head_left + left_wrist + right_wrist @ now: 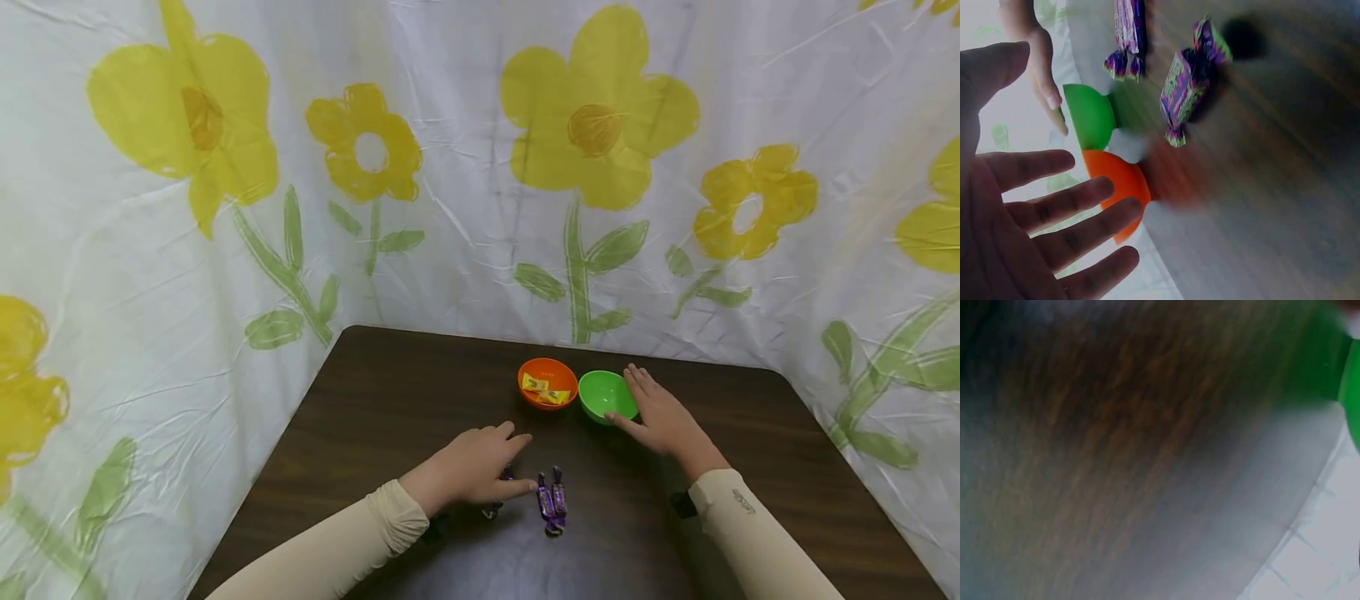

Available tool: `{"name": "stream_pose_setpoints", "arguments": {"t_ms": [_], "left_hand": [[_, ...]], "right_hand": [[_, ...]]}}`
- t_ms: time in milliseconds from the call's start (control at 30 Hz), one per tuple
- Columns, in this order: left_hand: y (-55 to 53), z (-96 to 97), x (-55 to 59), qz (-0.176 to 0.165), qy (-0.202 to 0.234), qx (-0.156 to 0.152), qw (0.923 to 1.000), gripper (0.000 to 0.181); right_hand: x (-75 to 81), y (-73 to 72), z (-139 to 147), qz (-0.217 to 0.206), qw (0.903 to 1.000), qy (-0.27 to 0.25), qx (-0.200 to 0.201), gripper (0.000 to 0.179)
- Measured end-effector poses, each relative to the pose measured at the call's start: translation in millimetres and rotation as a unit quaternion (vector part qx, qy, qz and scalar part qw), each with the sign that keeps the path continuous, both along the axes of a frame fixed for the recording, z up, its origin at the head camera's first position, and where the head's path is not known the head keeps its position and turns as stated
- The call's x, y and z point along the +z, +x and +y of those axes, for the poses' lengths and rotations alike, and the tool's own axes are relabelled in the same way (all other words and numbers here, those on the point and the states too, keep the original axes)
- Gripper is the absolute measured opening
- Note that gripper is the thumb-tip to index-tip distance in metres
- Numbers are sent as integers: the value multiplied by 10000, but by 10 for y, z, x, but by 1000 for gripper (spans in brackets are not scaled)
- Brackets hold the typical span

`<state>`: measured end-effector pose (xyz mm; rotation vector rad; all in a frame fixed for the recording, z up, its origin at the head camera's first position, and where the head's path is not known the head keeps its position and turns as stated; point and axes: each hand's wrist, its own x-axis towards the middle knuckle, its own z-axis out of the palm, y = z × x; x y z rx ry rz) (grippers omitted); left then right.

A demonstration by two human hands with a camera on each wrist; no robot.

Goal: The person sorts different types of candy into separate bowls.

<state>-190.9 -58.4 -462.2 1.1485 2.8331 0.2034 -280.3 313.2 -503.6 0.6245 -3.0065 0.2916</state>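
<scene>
My left hand, its fingers spread and nearly straight, hovers over a purple wrapped candy with nothing in its grasp. That candy is partly hidden by the hand in the head view. Two more purple candies lie side by side just past the left thumb tip. My right hand is at the right side of a green bowl, fingers extended along the far right and thumb at the near rim. Touching or close beside the green bowl is an orange bowl holding yellow wrapped candies.
The dark wood-grain table carries both bowls toward its back edge. Behind and around it hangs a white curtain printed with yellow flowers.
</scene>
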Motion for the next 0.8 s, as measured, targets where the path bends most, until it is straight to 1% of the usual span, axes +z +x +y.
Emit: {"name": "stream_pose_setpoints", "arguments": {"t_ms": [100, 200, 333, 533, 600, 800], "left_hand": [[51, -7, -3, 26, -39, -31, 10000, 75], [93, -16, -9, -28, -60, 43, 10000, 75], [131, -27, -20, -37, -1, 81, 10000, 73], [167, -13, -58, -15, 142, 60, 9999, 64], [180, -10, -77, -73, 181, 76, 9998, 61], [214, -22, -189, -156, 252, 97, 9995, 52]], "right_hand": [[-45, -24, 23, -97, 10000, 20, 5, 101], [-69, -34, 41, -218, 9997, 64, -25, 104], [-54, -51, 56, -295, 9995, 61, -62, 106], [-35, -64, 60, -362, 9993, 0, -98, 106], [-48, -67, 54, -376, 9992, 3, -117, 106], [-64, -70, 18, -455, 9988, 48, -147, 106]]}}
